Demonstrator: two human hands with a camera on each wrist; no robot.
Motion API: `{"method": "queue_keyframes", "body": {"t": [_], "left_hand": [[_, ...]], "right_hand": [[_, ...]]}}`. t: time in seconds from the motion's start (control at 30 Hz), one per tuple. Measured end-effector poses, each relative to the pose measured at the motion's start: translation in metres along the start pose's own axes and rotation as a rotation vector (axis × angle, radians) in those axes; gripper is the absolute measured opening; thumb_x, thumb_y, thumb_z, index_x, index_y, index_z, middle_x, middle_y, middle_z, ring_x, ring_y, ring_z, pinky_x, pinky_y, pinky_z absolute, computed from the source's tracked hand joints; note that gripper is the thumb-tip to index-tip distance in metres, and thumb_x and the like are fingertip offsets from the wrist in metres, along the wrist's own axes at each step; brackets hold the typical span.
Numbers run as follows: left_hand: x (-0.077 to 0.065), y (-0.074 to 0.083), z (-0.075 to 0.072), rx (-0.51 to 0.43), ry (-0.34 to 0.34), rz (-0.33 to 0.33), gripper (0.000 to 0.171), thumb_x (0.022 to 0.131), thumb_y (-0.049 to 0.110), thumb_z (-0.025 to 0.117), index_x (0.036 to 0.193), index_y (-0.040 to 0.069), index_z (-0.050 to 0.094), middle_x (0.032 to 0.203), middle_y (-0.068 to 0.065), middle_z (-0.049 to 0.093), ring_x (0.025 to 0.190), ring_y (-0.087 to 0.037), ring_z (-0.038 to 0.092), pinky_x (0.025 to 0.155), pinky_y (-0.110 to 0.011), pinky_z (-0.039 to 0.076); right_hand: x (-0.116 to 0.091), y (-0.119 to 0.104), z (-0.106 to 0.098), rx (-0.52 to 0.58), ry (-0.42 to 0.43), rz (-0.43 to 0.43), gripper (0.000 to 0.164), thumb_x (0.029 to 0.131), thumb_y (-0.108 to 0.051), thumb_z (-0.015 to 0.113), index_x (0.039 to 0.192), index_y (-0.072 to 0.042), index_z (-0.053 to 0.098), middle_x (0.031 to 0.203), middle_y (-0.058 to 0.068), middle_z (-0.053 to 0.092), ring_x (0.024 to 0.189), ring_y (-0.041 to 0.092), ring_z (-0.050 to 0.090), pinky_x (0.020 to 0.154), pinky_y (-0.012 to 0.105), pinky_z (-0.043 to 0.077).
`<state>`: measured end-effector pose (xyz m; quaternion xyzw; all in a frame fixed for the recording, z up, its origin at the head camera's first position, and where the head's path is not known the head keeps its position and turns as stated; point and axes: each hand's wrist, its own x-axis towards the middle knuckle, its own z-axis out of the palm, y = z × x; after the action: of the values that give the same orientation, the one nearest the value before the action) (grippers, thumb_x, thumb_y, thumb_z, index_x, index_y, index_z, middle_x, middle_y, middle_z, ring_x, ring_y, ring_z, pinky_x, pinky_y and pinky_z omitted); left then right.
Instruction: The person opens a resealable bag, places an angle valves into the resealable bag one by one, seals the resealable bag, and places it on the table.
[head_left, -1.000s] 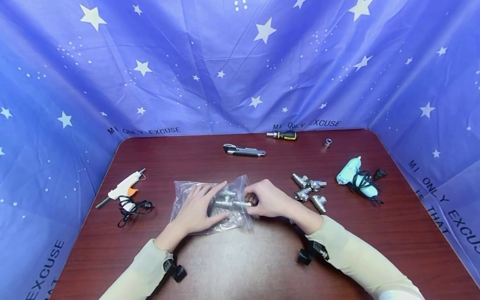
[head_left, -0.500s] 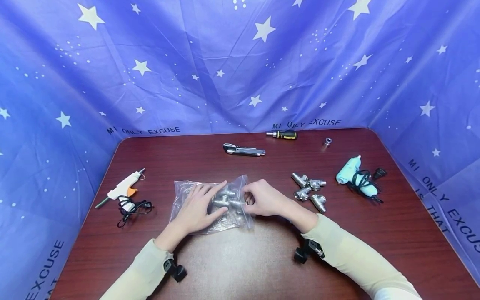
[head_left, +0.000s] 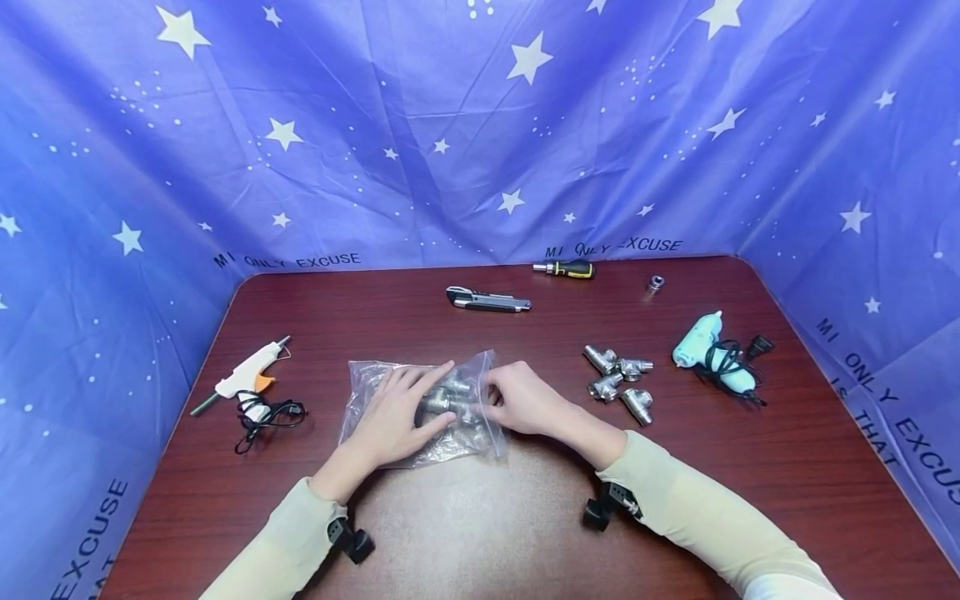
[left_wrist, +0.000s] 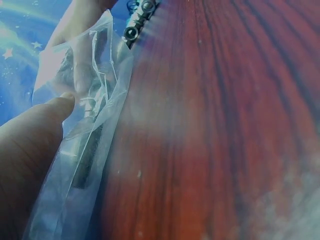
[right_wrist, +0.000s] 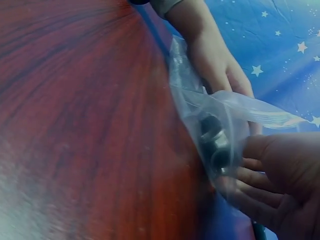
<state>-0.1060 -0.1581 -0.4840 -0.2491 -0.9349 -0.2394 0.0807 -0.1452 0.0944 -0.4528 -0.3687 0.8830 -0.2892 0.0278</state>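
A clear zip bag [head_left: 367, 375] lies on the table with several shiny metal tee fittings [head_left: 438, 403] inside. My left hand [head_left: 393, 421] rests on it with fingers spread, and its thumb [left_wrist: 47, 112] presses the plastic in the left wrist view. At the bag's right-hand mouth is my right hand [head_left: 525, 402], its fingertips reaching just inside the opening. The right wrist view has its fingers [right_wrist: 257, 177] loosely extended beside the fittings [right_wrist: 215, 142], which show through the film. Several more tee fittings [head_left: 606, 386] lie in a group to the right.
A white glue gun [head_left: 247, 367] with a black cord lies at the left, a light blue one [head_left: 697, 342] at the right. Along the back are a utility knife [head_left: 489, 301], a screwdriver [head_left: 566, 269] and a small metal ring-shaped part [head_left: 656, 285]. A starry curtain [head_left: 480, 125] surrounds the table.
The tee fitting in my right hand has slid left through the mouth into the bag, and the right hand has followed it slightly. My left hand stays in place.
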Motion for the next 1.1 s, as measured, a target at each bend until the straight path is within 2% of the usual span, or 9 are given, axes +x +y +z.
{"method": "queue_keyframes", "body": {"t": [0.1,0.2,0.33,0.43,0.6,0.8,1.0,1.1], "left_hand": [[0.000,0.000,-0.001,-0.001,-0.005,0.008,0.082,0.090,0.055,0.077,0.161,0.025,0.048,0.137,-0.009,0.067,0.129,-0.035,0.059,0.121,-0.065,0.038],[-0.001,0.000,-0.002,0.007,-0.019,0.022,0.100,0.079,0.065,0.081,0.163,0.023,0.045,0.139,-0.007,0.065,0.129,-0.032,0.058,0.121,-0.065,0.037],[-0.002,0.000,-0.004,0.016,-0.040,0.045,0.128,0.059,0.075,0.088,0.165,0.022,0.040,0.143,-0.007,0.062,0.133,-0.032,0.056,0.121,-0.069,0.036],[-0.002,0.000,-0.004,0.014,-0.052,0.046,0.135,0.053,0.075,0.091,0.166,0.022,0.039,0.144,-0.008,0.061,0.135,-0.033,0.055,0.122,-0.070,0.035],[-0.002,0.000,-0.003,0.012,-0.058,0.042,0.130,0.056,0.070,0.092,0.165,0.023,0.040,0.144,-0.008,0.061,0.134,-0.034,0.056,0.121,-0.069,0.037],[-0.002,-0.001,-0.002,0.008,-0.051,0.049,0.127,0.057,0.068,0.092,0.164,0.022,0.042,0.143,-0.009,0.062,0.133,-0.035,0.056,0.119,-0.068,0.039],[-0.002,-0.002,-0.001,0.016,-0.047,0.053,0.127,0.058,0.069,0.092,0.165,0.024,0.041,0.143,-0.009,0.062,0.132,-0.035,0.056,0.119,-0.067,0.039],[-0.003,-0.002,-0.001,0.019,-0.040,0.060,0.126,0.058,0.070,0.091,0.165,0.025,0.040,0.143,-0.009,0.062,0.132,-0.034,0.056,0.119,-0.065,0.040]], "right_hand": [[-0.001,0.000,0.002,-0.016,0.019,-0.028,0.014,0.091,-0.024,0.084,0.087,-0.014,0.076,0.073,-0.008,0.071,0.062,-0.005,0.057,0.061,0.012,0.049],[-0.003,0.000,0.002,-0.008,0.016,-0.063,0.012,0.091,-0.024,0.083,0.092,-0.013,0.077,0.076,-0.007,0.072,0.065,0.000,0.061,0.062,0.013,0.050],[-0.005,0.002,-0.001,0.046,-0.045,-0.076,0.014,0.088,-0.019,0.085,0.095,-0.011,0.076,0.079,-0.006,0.070,0.071,0.002,0.067,0.066,0.014,0.054],[-0.005,0.004,-0.002,0.078,-0.089,-0.066,0.015,0.086,-0.016,0.085,0.096,-0.011,0.075,0.081,-0.006,0.073,0.074,-0.001,0.069,0.070,0.015,0.058],[-0.003,0.003,-0.001,0.071,-0.088,-0.066,0.014,0.087,-0.018,0.085,0.094,-0.012,0.076,0.076,-0.008,0.072,0.070,-0.002,0.065,0.067,0.014,0.055],[-0.001,-0.001,0.001,0.020,-0.055,-0.096,0.016,0.088,-0.022,0.086,0.100,-0.014,0.080,0.072,-0.010,0.066,0.061,-0.005,0.049,0.060,0.015,0.043],[0.001,-0.003,0.005,0.015,-0.041,-0.087,0.017,0.088,-0.025,0.086,0.102,-0.016,0.083,0.070,-0.011,0.067,0.057,-0.008,0.044,0.058,0.015,0.043],[0.002,-0.002,0.008,-0.013,-0.026,-0.077,0.016,0.089,-0.027,0.086,0.102,-0.019,0.084,0.075,-0.011,0.073,0.058,-0.007,0.045,0.060,0.017,0.046]]}}
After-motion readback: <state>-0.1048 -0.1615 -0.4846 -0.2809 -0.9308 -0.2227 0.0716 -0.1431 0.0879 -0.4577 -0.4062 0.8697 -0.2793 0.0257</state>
